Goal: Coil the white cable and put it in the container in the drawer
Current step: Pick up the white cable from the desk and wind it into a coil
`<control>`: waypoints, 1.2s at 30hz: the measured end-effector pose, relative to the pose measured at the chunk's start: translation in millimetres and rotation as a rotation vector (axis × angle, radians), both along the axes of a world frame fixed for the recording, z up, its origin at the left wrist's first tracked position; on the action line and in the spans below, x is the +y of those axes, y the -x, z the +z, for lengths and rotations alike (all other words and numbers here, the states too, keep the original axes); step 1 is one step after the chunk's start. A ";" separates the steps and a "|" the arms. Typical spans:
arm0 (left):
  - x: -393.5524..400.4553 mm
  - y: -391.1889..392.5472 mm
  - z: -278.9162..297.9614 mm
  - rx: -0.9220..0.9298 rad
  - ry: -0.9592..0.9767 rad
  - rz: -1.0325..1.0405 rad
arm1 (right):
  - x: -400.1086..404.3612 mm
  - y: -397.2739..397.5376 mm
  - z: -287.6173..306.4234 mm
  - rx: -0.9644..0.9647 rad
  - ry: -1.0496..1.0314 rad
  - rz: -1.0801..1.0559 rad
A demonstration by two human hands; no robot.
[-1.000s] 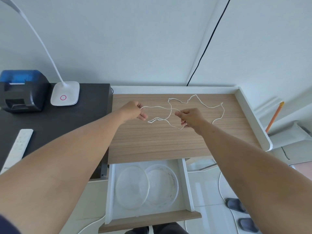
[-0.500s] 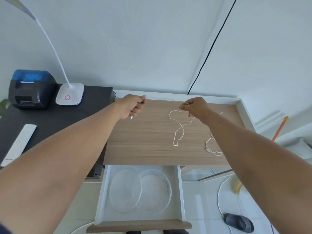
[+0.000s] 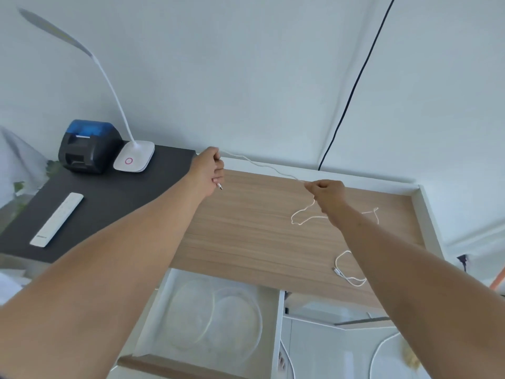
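Drawer (image 3: 276,324) open; cable (image 3: 351,277) loops litter desk (image 3: 246,228) right

Thin white cable (image 3: 262,165) uncoiled across the desk; container (image 3: 218,321) empty in drawer (image 3: 153,305).

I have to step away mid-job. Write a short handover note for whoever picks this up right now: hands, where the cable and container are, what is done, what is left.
Left hand: fist closed on the white cable near one end; a plug tip sticks out below the fist.
Right hand: pinching the cable further along, with a stretch hanging between the hands.
The rest of the cable lies loose on the wooden desk, the far plug near the front right edge.
Drawer is open; the clear container sits inside, empty as far as I can tell.
Done: cable picked up, one end secured.
Left: wind all the coils, then place them in the container.
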State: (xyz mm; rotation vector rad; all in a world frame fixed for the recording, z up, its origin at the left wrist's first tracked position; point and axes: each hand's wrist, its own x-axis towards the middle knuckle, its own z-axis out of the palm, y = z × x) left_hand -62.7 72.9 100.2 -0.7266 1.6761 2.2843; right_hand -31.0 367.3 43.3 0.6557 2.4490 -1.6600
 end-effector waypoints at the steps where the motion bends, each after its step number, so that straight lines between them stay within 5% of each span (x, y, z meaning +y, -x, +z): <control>1: 4.1 -0.9 1.0 -0.001 0.048 0.009 | -2.6 4.3 0.9 0.014 -0.063 0.034; 8: 0.1 -2.3 15.9 0.031 -0.045 0.090 | -19.0 18.6 11.4 -0.035 -0.254 0.439; 16: -36.9 -0.2 32.6 0.080 -0.008 0.253 | 16.6 1.1 -1.9 0.037 -0.088 0.279; 21: -22.5 -5.5 26.4 0.086 0.261 0.035 | -13.8 -5.9 18.7 0.047 -0.223 0.544; 27: -13.1 -17.6 29.2 0.131 0.300 -0.228 | -49.7 2.3 53.4 0.035 -0.163 0.844; 31: -6.6 -28.1 28.0 0.113 0.365 -0.329 | -60.7 5.9 69.6 0.047 0.125 0.779; 36: -1.0 -43.1 19.3 0.135 0.444 -0.537 | -67.6 6.1 82.2 0.080 0.234 0.636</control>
